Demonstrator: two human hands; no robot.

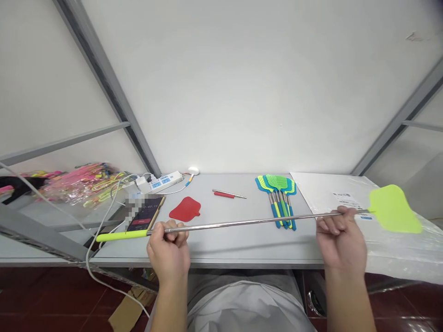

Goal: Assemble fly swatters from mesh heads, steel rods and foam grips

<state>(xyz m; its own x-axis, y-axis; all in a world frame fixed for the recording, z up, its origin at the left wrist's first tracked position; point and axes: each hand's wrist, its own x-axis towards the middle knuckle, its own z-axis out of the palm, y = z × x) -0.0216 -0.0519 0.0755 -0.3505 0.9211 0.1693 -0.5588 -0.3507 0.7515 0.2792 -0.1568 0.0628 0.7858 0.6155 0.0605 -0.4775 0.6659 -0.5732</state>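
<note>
A fly swatter [242, 223] with a long metal telescopic rod, a yellow-green handle and a yellow-green head is stretched out level above the shelf. My left hand [169, 251] is closed around the rod just beside the handle. Near the head, my right hand [341, 240] pinches the rod's other end. Below and behind the rod lies a loose red swatter head [185, 209]. Farther right is a red handle with a thin metal rod [224, 195]. Several blue, yellow and green fly swatters [280, 200] lie stacked together, their rods short.
A phone [147, 212] and a white power strip [166, 182] with cables sit at the left. White plastic packaging [321, 193] covers the right end of the grey shelf [221, 251]. Colourful bagged items [83, 182] lie beyond the left metal post [114, 92].
</note>
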